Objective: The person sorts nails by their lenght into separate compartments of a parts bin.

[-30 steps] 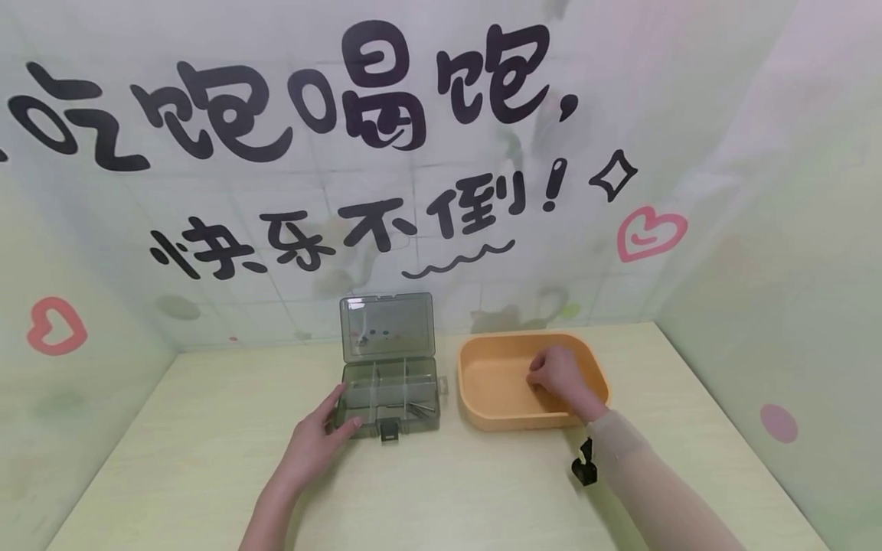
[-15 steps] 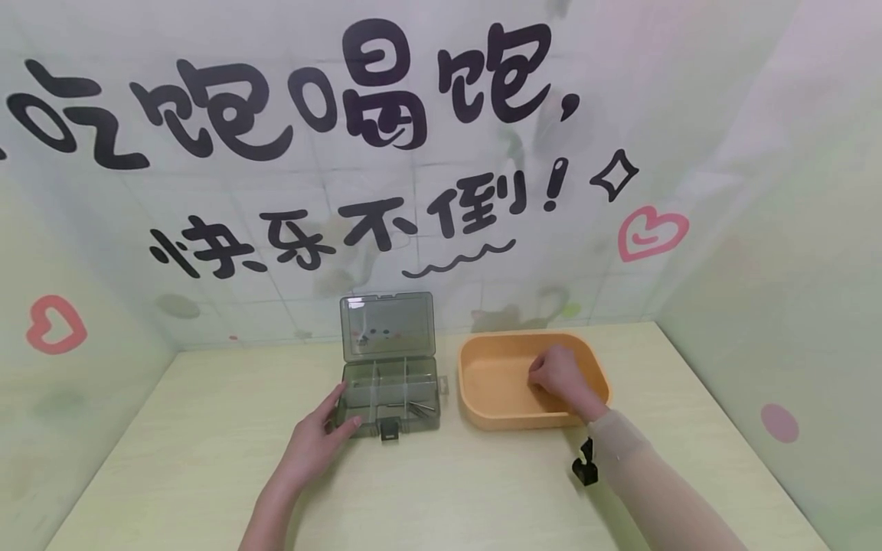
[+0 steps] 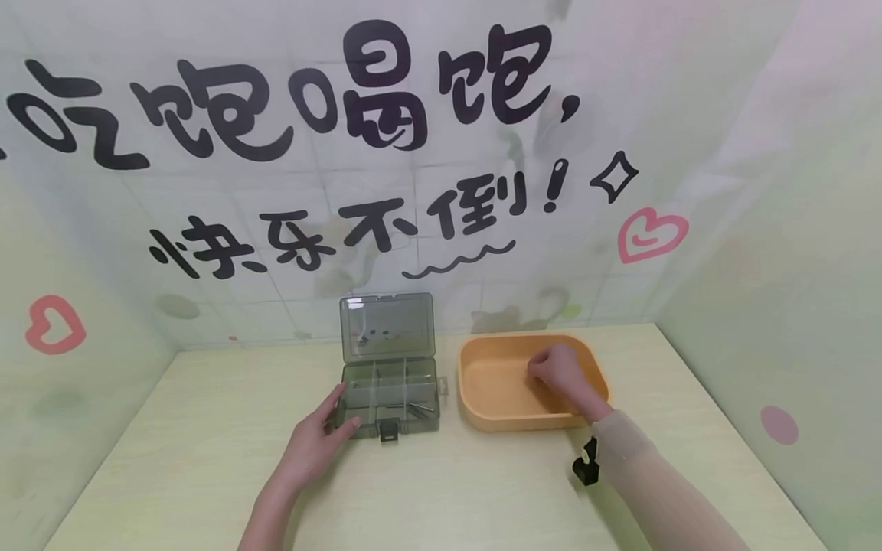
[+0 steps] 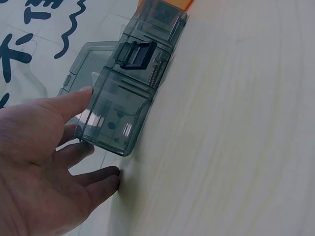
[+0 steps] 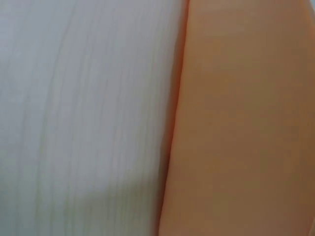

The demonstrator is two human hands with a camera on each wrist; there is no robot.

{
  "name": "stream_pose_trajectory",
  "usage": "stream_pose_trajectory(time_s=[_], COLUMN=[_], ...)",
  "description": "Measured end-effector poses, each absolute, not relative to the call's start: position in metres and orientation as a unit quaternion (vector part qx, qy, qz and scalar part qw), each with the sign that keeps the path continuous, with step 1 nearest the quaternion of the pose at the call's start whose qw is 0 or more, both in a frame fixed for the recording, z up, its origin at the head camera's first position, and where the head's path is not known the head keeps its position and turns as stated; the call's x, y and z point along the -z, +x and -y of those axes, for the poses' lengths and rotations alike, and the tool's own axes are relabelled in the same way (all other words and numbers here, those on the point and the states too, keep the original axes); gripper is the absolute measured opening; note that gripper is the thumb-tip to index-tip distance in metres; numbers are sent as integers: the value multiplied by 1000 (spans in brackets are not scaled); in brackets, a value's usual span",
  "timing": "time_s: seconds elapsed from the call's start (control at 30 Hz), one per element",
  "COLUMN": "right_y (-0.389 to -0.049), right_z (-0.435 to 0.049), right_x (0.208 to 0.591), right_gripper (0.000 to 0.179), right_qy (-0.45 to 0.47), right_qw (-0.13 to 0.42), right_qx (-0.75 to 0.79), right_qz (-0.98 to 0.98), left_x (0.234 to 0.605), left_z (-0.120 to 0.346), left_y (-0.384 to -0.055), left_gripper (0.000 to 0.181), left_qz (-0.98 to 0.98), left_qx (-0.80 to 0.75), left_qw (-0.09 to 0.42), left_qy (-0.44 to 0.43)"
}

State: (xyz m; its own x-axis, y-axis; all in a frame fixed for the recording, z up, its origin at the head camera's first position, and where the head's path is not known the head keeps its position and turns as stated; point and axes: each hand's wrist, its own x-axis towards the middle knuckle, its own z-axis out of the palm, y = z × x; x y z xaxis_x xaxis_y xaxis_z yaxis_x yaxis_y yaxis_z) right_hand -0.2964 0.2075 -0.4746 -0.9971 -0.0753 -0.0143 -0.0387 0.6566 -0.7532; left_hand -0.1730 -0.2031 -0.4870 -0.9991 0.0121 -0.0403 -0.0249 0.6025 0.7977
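Observation:
In the head view, a clear grey compartment box point(image 3: 358, 396) stands with its lid point(image 3: 388, 329) raised. My left hand point(image 3: 315, 448) holds the box's left end, thumb at the front corner and a finger along the side. Several thin metal screws point(image 3: 420, 410) lie in the front right compartment; a threaded shaft point(image 4: 155, 73) shows through the wall in the left wrist view. My right hand point(image 3: 561, 375) reaches into an orange tray point(image 3: 489, 379), fingers curled together low over its floor. I cannot tell whether a small thing is between those fingertips.
A black latch point(image 3: 389, 431) is on the box's front. The pale wooden table point(image 3: 441, 490) meets printed walls behind and at both sides. A black clip-like piece point(image 3: 586, 463) is beside my right sleeve point(image 3: 648, 474). The right wrist view shows just the tray's side point(image 5: 236, 123) and tabletop.

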Motion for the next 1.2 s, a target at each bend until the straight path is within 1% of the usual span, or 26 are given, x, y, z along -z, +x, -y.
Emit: stream_pose_trajectory(time_s=[0.1,0.17,0.37,0.47,0.6,0.77,0.97,1.2], right_y=[-296,-296,-289,-286,-286,-283,-278,-275], right_z=[-206,-205,-197,-189,-179,-169,-155,-135], right_x=[469,466,453,448,448,449,449,447], right_gripper=[13,16,21,20,19,16,17,15], right_qy=[-15,-15,-42,-58,-82,-106,-134,-159], right_qw=[25,29,44,38,25,37,53,43], right_qx=[433,439,450,458,474,493,497,511], right_qz=[-901,-898,-891,-886,-876,-863,-856,-844], left_x=[486,486,486,487,487,488,489,488], left_z=[203,203,203,203,203,203,203,203], left_y=[-172,-172,-171,-171,-171,-172,-172,-172], left_gripper=[74,74,75,75,75,74,73,73], left_qz=[-895,-895,-895,-896,-897,-896,-895,-897], left_qx=[-445,-446,-445,-443,-442,-444,-445,-443], left_qw=[19,19,18,13,8,13,15,15], left_qy=[-3,-1,0,3,4,-1,-2,-6])
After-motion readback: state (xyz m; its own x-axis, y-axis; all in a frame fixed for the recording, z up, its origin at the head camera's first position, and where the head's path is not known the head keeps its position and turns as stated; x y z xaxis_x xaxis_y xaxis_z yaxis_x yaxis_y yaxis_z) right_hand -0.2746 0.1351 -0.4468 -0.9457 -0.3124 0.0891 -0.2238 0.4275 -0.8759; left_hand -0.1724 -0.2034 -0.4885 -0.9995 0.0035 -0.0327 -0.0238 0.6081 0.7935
